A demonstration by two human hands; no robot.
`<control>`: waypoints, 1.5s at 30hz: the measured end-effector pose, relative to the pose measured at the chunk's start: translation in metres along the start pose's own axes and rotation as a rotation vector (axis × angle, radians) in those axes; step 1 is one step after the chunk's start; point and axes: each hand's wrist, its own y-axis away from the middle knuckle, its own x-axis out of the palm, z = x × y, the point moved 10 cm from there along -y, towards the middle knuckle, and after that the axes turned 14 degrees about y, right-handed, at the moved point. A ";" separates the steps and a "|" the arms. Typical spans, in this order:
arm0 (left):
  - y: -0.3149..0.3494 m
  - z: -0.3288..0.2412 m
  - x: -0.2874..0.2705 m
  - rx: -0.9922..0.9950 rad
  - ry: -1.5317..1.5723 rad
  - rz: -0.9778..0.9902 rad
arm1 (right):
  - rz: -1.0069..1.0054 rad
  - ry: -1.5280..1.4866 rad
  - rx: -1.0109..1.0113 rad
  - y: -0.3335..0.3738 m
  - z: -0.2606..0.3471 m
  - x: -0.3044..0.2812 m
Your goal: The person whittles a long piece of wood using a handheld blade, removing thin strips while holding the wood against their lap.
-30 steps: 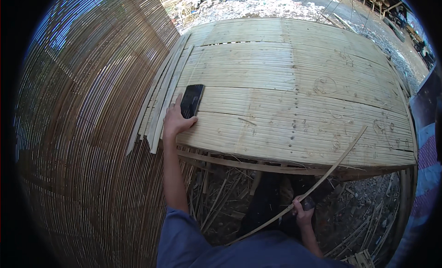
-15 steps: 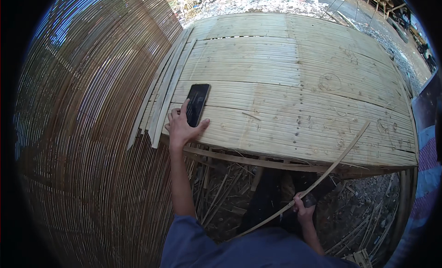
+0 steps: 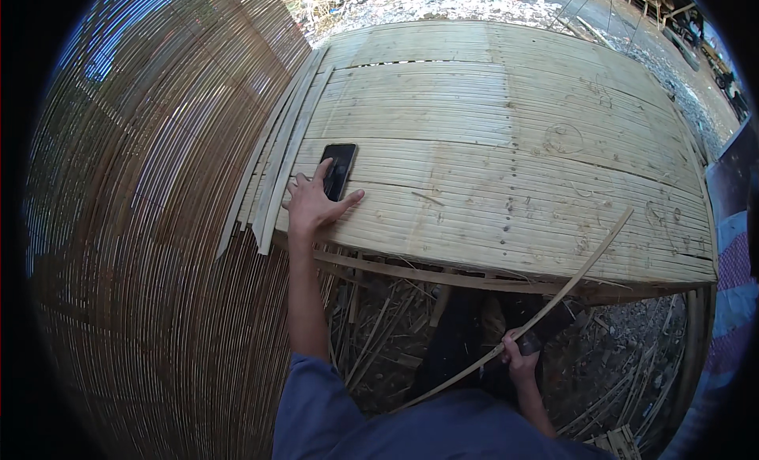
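My left hand (image 3: 311, 203) rests flat on the slatted bamboo platform (image 3: 506, 143), fingers spread, its fingertips touching the near end of a black phone (image 3: 338, 170) that lies face up there. Low at the right, my right hand (image 3: 519, 359) is closed around a long thin bamboo strip (image 3: 553, 298) and a dark-handled tool. The strip slants up to the right, its tip over the platform's near edge.
A large woven bamboo wall (image 3: 158, 246) curves along the left. Several loose bamboo slats (image 3: 273, 175) lie at the platform's left edge beside my left hand. Bamboo scraps (image 3: 379, 333) litter the ground under the platform. A red and blue cloth (image 3: 731, 294) shows at the right rim.
My left hand has drawn back toward the platform's near edge, leaving the phone lying on the slats with only fingertips on it. The right hand keeps its hold on the strip.
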 end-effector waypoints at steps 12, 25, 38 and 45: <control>0.018 0.004 -0.010 0.019 0.175 -0.155 | -0.004 -0.008 -0.029 0.005 0.000 -0.005; 0.020 0.010 -0.018 0.017 0.135 -0.213 | 0.027 0.028 -0.038 0.005 0.012 0.008; 0.110 -0.037 -0.042 0.533 0.775 -0.526 | 0.017 0.075 -0.081 0.004 0.020 0.014; 0.249 -0.108 0.102 0.601 1.287 0.313 | 0.177 0.120 -0.127 0.001 0.062 0.060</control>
